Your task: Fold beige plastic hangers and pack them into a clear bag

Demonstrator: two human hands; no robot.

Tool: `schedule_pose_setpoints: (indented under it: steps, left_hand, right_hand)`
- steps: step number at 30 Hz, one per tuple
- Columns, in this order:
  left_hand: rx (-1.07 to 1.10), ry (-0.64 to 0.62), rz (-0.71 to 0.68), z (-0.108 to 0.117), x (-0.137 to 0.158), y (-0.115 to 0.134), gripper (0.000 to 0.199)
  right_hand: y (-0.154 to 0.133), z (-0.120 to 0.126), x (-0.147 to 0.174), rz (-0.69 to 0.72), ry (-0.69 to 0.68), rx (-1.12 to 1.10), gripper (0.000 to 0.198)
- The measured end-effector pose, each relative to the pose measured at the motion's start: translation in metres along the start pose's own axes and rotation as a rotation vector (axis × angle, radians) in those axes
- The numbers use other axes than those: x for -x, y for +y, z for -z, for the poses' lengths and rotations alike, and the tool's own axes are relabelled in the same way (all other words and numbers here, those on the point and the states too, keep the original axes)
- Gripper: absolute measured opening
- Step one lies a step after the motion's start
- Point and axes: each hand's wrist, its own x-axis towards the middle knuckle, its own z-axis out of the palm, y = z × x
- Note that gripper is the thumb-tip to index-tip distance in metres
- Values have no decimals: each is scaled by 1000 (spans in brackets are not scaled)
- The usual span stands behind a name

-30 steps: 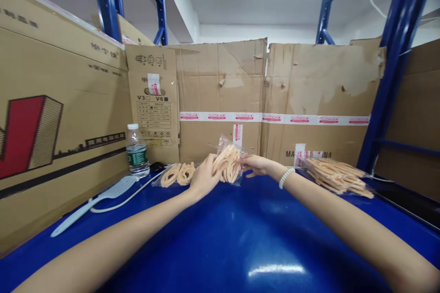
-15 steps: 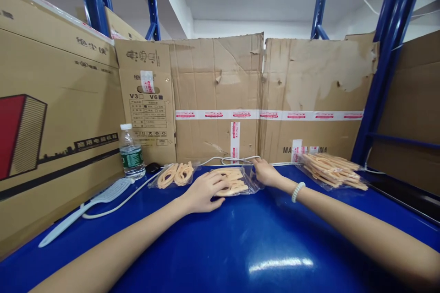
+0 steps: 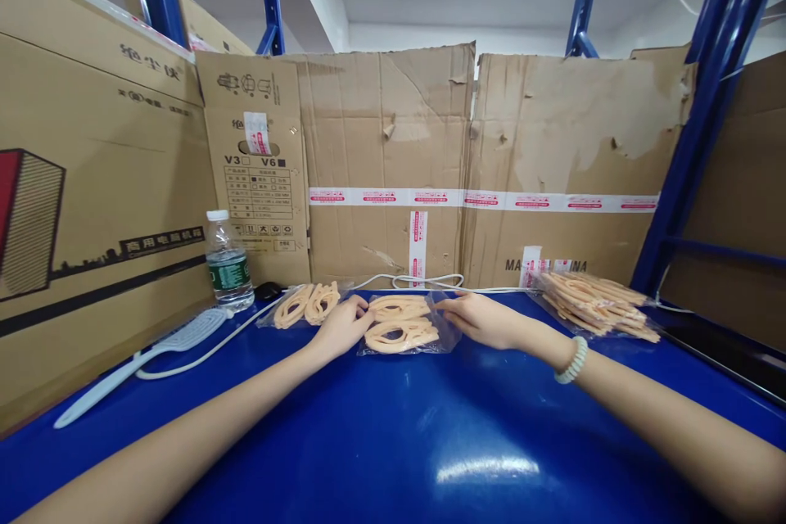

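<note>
In front of me a clear plastic bag with two beige looped cord-like bundles point(image 3: 402, 336) lies flat on the blue tabletop. At its left edge is my left hand point(image 3: 344, 329), fingers curled and pinching the plastic. My right hand point(image 3: 482, 318), with a pale coil band point(image 3: 572, 360) on the wrist, pinches the bag's right edge between thumb and fingers. To the left, close to my left hand, lies a similar bag of beige loops point(image 3: 305, 304). Farther right is a pile of bagged beige strips point(image 3: 598, 303).
A water bottle point(image 3: 229, 266), a black mouse point(image 3: 268, 291) and a light blue hairbrush point(image 3: 147, 356) are on the left. A white cable point(image 3: 423, 278) runs along the back. Cardboard panels point(image 3: 386, 155) wall the back; a dark flat object point(image 3: 730, 352) lies at the right edge.
My left hand has slid left off the top of the loops to the bag's left edge, uncovering both bundles. My right hand has shifted slightly nearer, onto the right edge.
</note>
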Motion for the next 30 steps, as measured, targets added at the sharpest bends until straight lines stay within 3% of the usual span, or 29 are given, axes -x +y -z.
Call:
schedule_pose_setpoints:
  steps: [4,8,14,22,30]
  left_hand:
    - [81,-109,203,5,-11,5,31]
    - [135,-282,397,10,-30,14,31]
    - [168,-414,518,7,-48,21,32]
    - [308,-466,416,9,-44,36,30]
    - [552,-295,205,5,-61,57,30]
  right_hand:
    - [20,-10,10,-77,-61,-48,34]
    - [26,-20,11,-94,-96,-53,32]
    - [20,-29,17,-147,-73,-2,33]
    - [32,-40,25,-332,-21,24,34]
    - [42,-47,32,-490,-3,26,45]
